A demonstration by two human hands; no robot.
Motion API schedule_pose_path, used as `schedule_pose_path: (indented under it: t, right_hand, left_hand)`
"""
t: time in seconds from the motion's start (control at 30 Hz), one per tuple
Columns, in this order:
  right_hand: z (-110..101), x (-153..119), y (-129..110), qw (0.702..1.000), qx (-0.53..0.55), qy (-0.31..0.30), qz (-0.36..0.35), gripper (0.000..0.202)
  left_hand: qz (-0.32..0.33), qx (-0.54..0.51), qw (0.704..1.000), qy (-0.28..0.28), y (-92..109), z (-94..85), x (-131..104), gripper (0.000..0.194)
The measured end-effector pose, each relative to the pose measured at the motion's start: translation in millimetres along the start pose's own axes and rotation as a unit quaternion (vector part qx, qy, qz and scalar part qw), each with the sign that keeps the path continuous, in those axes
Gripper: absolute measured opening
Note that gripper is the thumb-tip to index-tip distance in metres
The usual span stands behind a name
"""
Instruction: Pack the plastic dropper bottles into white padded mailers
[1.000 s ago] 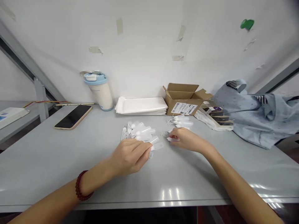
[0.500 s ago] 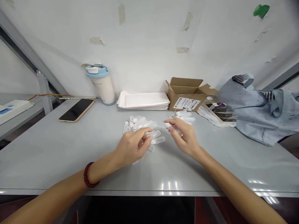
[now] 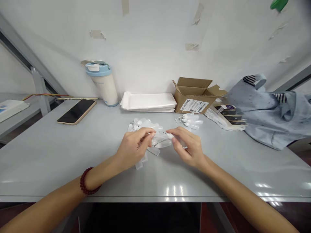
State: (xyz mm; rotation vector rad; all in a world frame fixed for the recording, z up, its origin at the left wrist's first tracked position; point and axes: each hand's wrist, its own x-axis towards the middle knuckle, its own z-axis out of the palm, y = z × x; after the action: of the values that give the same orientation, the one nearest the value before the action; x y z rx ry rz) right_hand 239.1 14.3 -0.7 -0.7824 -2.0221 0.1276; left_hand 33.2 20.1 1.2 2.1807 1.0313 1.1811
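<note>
Several small translucent tubes with white caps (image 3: 163, 144) lie in a loose pile on the grey table at the centre. Over the pile's left side, my left hand (image 3: 136, 145) has thumb and index finger pinched together; what is between them is too small to make out. To the right of the pile, my right hand (image 3: 188, 145) pinches a white-capped tube by its cap, with a thin tip pointing left. A smaller group of tubes with thin strings (image 3: 193, 121) rests behind my right hand, in front of the cardboard box.
Along the wall stand a cream bottle with a blue lid (image 3: 104, 85), a stack of white envelopes (image 3: 149, 102) and an open cardboard box (image 3: 191, 103). A phone (image 3: 77, 111) lies at left. Black packs (image 3: 230, 115) and light blue cloth (image 3: 264, 113) are at right.
My right hand has moved left with its tube, closer to my left hand. My left hand has shifted slightly left, its fingertips now pinched above the pile. The view has tilted slightly.
</note>
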Motion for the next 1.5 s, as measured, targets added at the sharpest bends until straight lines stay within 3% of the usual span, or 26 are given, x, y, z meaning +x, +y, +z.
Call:
schedule_pose_path:
  t: [0.8, 1.03, 1.2, 1.5]
  right_hand:
    - [0, -1, -7, 0.999, 0.013, -0.035, -0.018, 0.02]
    - [-1, -1, -9, 0.999, 0.01, -0.044, -0.015, 0.018]
    - [-4, -1, -7, 0.996, 0.016, -0.083, -0.007, 0.019]
    - [-6, -2, -6, 0.992, 0.028, -0.12, -0.005, 0.023]
  left_hand:
    - [0.061, 0.014, 0.997, -0.05, 2, 2.1, 0, 0.018]
    - [0.13, 0.052, 0.988, -0.059, -2, 4.0, -1, 0.021]
    - [0.181, 0.081, 0.977, -0.081, -6, 4.6, -3, 0.021]
    - [0.197, 0.115, 0.967, -0.111, -7, 8.7, -9, 0.022]
